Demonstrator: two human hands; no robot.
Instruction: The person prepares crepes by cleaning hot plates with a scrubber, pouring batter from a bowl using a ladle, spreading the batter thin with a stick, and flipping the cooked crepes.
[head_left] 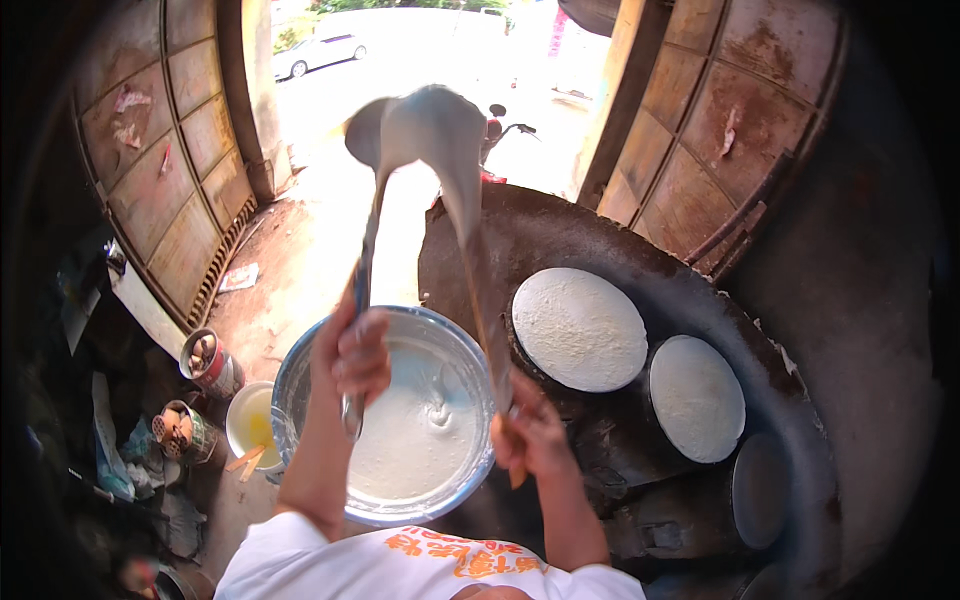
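My left hand point(352, 352) grips the long handle of a metal ladle point(368, 130) raised high above a wide metal bowl point(300, 375) of white batter point(415, 430). My right hand point(535, 432) holds the wooden handle of a second, larger ladle point(440, 130), also lifted, its scoop coated in batter and next to the first one. Both scoops are blurred by motion. To the right, a big dark griddle point(560, 225) carries round pans; two hold white batter discs point(578, 328) point(697, 397).
A third round pan point(758, 490) on the griddle looks dark. On the floor at left stand two tins point(205, 358) point(180, 428) and a small white bowl of yellow liquid point(252, 420). Rusty metal doors point(160, 150) flank a bright doorway with a car point(320, 50) and scooter outside.
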